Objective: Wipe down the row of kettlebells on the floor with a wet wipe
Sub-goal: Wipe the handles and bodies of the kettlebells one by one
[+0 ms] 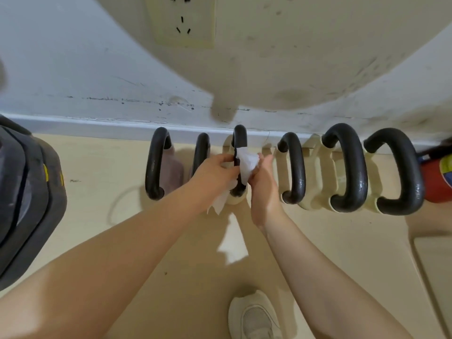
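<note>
Several kettlebells with black handles stand in a row on the floor against the wall. The third kettlebell from the left (239, 139) is between my hands. A white wet wipe (247, 162) is wrapped over its handle, and a tail of it hangs down by my left wrist. My left hand (215, 171) grips the handle and wipe from the left. My right hand (263, 178) pinches the wipe against the handle from the right. The kettlebell's pale body is mostly hidden under my hands.
To the left stand two kettlebells (156, 165), to the right three more (293, 167). A red fire extinguisher (437, 177) lies at the far right. A dark machine base (27, 192) fills the left edge. My white shoe (254, 316) is on the beige floor below.
</note>
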